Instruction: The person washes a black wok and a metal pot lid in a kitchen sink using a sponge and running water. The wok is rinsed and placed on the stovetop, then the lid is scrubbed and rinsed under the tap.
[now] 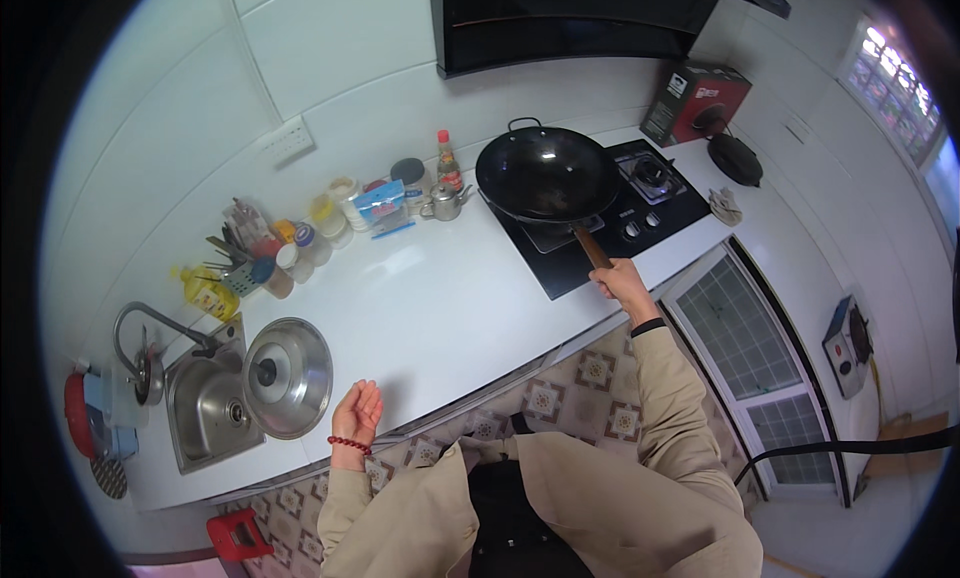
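Note:
My right hand [624, 284] grips the wooden handle [591, 248] of a black wok [546, 180]. The wok is over the left burner of a black glass gas hob [555, 274]; I cannot tell whether it rests there or is slightly raised. A small brownish patch shows low inside it. Over the counter's front edge, my left hand [358, 414] is held palm up with nothing in it. Nearest to that hand is a domed steel lid [300, 375] with a black knob, lying on the white counter [427, 308] by the sink.
A steel sink [206, 420] with a grey faucet [154, 308] is at left. Along the wall stand several jars, a blue bag [384, 207], a small metal pot [446, 201] and a sauce bottle [448, 165]. A range hood [570, 23] overhangs the hob. A folded cloth [725, 207] lies right.

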`<state>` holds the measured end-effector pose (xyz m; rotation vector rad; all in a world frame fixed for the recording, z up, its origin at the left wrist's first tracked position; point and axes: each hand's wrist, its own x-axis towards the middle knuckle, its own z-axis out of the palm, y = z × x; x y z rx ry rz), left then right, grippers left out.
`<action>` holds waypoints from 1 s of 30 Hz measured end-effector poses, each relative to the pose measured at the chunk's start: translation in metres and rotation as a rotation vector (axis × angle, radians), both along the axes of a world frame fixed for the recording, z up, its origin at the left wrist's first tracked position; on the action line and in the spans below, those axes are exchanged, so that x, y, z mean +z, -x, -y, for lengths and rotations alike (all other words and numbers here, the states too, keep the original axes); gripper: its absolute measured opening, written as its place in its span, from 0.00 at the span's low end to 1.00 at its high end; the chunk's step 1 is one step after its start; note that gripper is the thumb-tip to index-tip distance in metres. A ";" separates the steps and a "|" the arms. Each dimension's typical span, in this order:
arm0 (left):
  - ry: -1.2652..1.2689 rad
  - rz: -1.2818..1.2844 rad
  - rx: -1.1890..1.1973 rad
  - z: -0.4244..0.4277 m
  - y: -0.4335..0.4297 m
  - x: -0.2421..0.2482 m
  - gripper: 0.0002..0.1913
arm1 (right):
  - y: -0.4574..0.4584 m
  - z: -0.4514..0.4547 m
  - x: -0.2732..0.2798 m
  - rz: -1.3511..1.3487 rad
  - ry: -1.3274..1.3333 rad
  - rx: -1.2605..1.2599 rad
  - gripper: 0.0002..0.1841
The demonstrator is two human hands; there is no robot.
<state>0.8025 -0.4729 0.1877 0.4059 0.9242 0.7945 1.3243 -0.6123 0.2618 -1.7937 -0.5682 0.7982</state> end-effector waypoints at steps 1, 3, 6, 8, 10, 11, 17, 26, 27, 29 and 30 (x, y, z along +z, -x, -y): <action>0.003 0.007 0.013 0.004 0.006 0.000 0.08 | -0.006 -0.002 -0.005 -0.020 -0.003 0.011 0.15; 0.012 -0.011 0.053 0.010 0.016 0.002 0.08 | -0.017 -0.005 -0.013 -0.054 0.000 0.007 0.09; 0.012 -0.012 0.104 0.015 0.027 0.004 0.09 | -0.028 -0.009 -0.023 -0.089 -0.036 -0.001 0.07; 0.004 -0.008 0.125 0.016 0.035 0.005 0.10 | -0.033 -0.012 -0.026 -0.065 -0.025 -0.017 0.07; 0.017 0.008 0.119 0.016 0.045 0.005 0.10 | -0.037 -0.014 -0.028 -0.027 -0.013 -0.027 0.08; 0.024 0.005 0.127 0.015 0.052 0.004 0.10 | -0.039 -0.013 -0.030 -0.018 -0.035 -0.007 0.09; 0.068 -0.054 0.190 0.005 0.111 -0.010 0.16 | -0.052 -0.013 -0.054 0.062 0.198 0.005 0.17; 0.055 0.052 0.231 -0.001 0.303 -0.039 0.12 | 0.002 -0.016 -0.075 1.004 0.538 -0.498 0.35; 0.067 0.009 0.253 0.000 0.325 -0.040 0.13 | 0.018 -0.019 -0.069 1.078 0.440 -0.593 0.31; 0.084 -0.024 0.273 -0.004 0.357 -0.042 0.14 | 0.054 -0.043 -0.050 1.281 0.245 -0.378 0.23; 0.117 -0.066 0.287 -0.008 0.370 -0.041 0.14 | 0.083 -0.060 -0.047 1.150 0.016 -0.247 0.21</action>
